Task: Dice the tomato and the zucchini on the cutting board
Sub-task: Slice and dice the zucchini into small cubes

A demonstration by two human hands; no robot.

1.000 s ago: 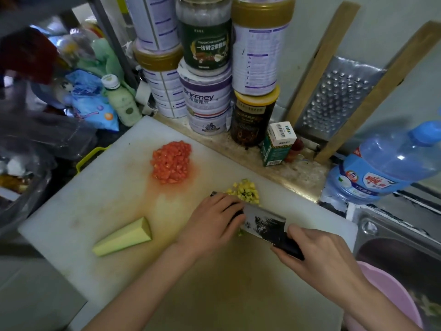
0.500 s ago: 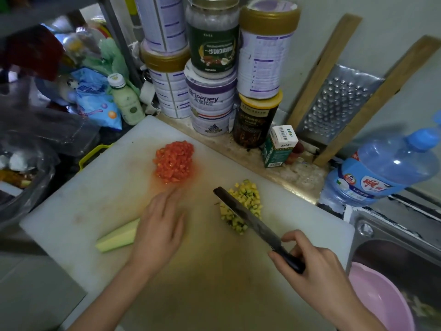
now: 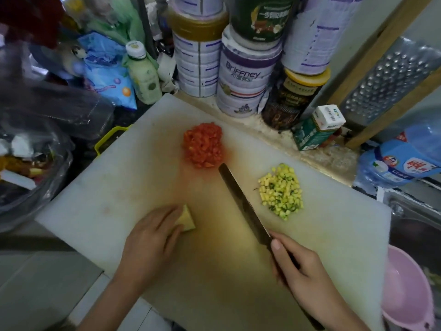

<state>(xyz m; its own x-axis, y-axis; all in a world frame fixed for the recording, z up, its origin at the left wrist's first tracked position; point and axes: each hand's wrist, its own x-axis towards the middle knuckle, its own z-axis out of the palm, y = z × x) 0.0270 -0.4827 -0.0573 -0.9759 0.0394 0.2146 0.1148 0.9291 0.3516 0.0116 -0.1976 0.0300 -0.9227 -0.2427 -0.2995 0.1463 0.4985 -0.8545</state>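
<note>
Now | cutting board [image 3: 95, 199]: tomato dice [image 3: 202, 145] by far edge, zucchini dice [image 3: 281, 192] toward right edge | left hand [image 3: 152, 237] grips uncut zucchini wedge [image 3: 187, 219] near front edge | right hand [image 3: 303, 278] holds knife [image 3: 241, 201], tip by tomato dice | advice: lay wedge flat, tuck fingertips.

Along the worktop's back edge I see stacked tins [image 3: 243, 75], a dark jar with a yellow lid [image 3: 290, 101] and a green-and-white carton [image 3: 317, 127] just beside it. A wood-framed grater [image 3: 391, 82] leans on the wall. At the right edge lies a blue water bottle [image 3: 403, 158], with a pink bowl [image 3: 405, 290] nearer me. At the back left stands a small pale bottle [image 3: 143, 75] against a blue packet [image 3: 107, 70].
</note>
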